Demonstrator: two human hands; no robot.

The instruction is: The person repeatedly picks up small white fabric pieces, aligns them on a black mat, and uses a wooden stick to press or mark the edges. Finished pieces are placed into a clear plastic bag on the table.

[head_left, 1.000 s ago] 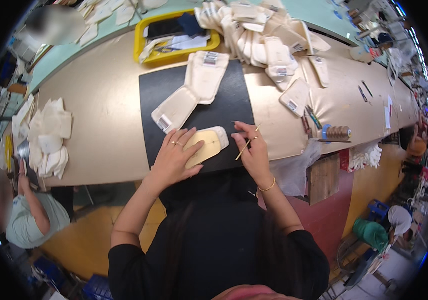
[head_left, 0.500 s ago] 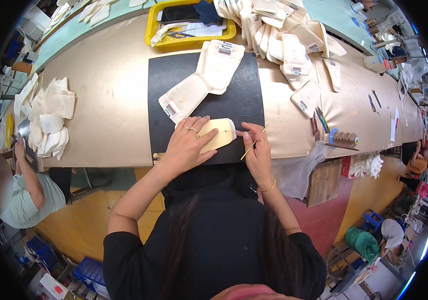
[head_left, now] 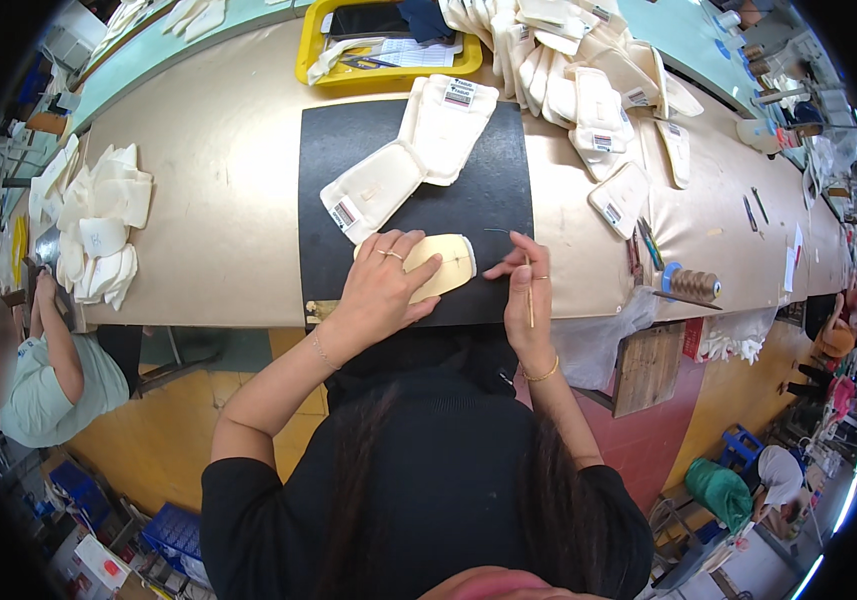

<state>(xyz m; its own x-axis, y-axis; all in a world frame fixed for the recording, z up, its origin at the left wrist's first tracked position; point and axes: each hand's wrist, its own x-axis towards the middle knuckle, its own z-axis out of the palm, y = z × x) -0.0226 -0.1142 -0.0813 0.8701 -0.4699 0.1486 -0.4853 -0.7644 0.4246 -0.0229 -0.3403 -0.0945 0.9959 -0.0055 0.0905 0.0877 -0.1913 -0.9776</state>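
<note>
On the black mat (head_left: 428, 215) lies a pale yellow rounded template (head_left: 457, 258) with a small cross-shaped mark, and a white fabric edge shows at its right end. My left hand (head_left: 378, 285) holds it down, index finger on top and thumb at the near edge. To the right, my right hand (head_left: 526, 300) is closed around a thin yellowish stick (head_left: 531, 310), its index finger stretched toward the template without touching it. A thin dark line, perhaps thread, shows by that hand's fingertips. Two joined cream padded fabric pieces (head_left: 378, 187) with labels lie beyond my left hand.
A yellow tray (head_left: 388, 76) holds a dark flat device, paper and scissors. Cream pads (head_left: 598, 105) are heaped at far right, others (head_left: 103, 225) at left. A brown thread spool (head_left: 693, 285) stands right, near several slim tools. A person (head_left: 68, 390) sits at left.
My right hand has drawn back slightly to the right from the template's end, and the stick has turned from slanting to nearly upright in the picture. My left hand stays on the template.
</note>
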